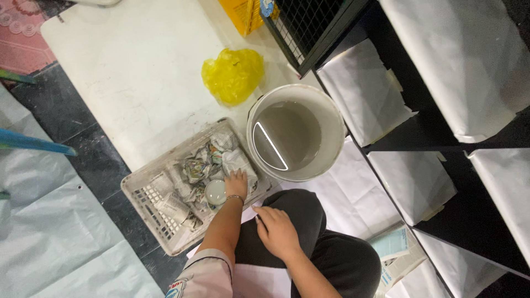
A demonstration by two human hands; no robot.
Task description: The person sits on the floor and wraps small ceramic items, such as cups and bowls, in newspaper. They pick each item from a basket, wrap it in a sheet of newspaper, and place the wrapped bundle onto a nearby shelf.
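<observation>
White plastic, slotted and grubby, forms the basket (144,194) that anchors the scene, and it is packed with bundles wrapped in crumpled newspaper (190,168). At the basket's near right corner the left hand (236,184) reaches in, fingers spread flat on the paper; a small round white lid-like object (216,192) lies just beside it (whether the hand grips it I cannot tell). Off the basket's right side, the right hand (277,232) rests loosely open on a dark-trousered knee, holding nothing. Just beyond the basket's far right corner stands a white bucket (331,113) of murky water, with a crumpled yellow plastic bag (233,74) farther away.
</observation>
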